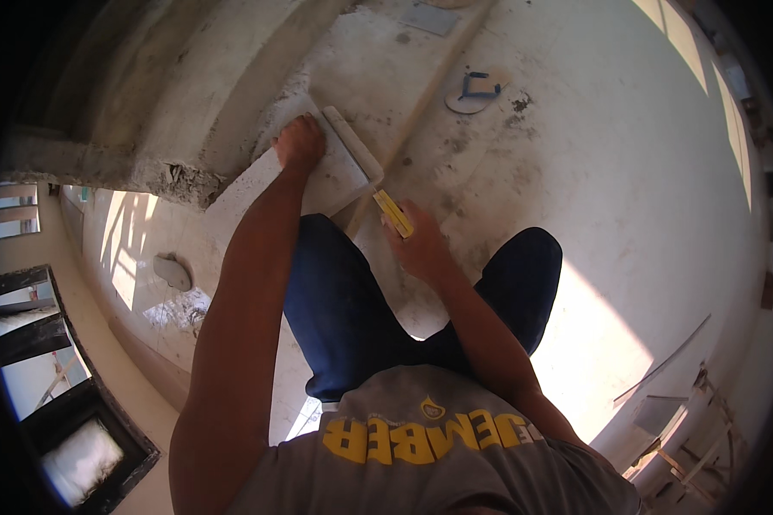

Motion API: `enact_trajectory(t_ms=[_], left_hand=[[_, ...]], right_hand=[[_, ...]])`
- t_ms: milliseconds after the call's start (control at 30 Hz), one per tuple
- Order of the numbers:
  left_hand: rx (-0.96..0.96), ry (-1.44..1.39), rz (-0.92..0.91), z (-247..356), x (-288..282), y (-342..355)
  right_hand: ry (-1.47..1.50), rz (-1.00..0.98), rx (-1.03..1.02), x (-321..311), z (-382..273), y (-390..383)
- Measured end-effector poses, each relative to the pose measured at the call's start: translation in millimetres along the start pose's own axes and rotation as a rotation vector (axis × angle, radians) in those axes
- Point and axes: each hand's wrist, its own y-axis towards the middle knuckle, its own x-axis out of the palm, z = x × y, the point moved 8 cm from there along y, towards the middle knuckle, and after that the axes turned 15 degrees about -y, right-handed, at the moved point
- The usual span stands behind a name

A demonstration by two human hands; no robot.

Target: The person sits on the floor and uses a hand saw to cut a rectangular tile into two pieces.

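A pale, flat-topped slab [339, 174] lies in front of me, beside a rough stepped ledge. My left hand [301, 144] presses down on it with bent fingers, steadying it. Along the slab's right side runs a narrow pale strip [353, 143], set off by a dark line. My right hand [421, 244] is closed around a yellow-handled tool [393, 214], just off the slab's near right corner. The tool's tip points at the dark line; whether its blade lies in that line cannot be made out.
Concrete steps [232, 112] with a crumbling edge rise at the upper left. On the dusty floor lie a round disc with a blue handle [477, 90] and a grey rounded piece [173, 272]. Dark window frames [69, 386] stand left; wooden pieces [687, 463] lie lower right.
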Motion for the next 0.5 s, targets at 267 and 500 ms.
enact_trajectory(t_ms=[267, 500], left_hand=[[0.014, 0.02, 0.113, -2.2, -15.7, -0.2], [0.024, 0.021, 0.038, 1.6, -0.4, 3.1]], right_hand=[[0.052, -0.067, 0.066, -73.6, 0.8, -120.2], [0.022, 0.047, 0.009, -4.0, 2.6, -3.1]])
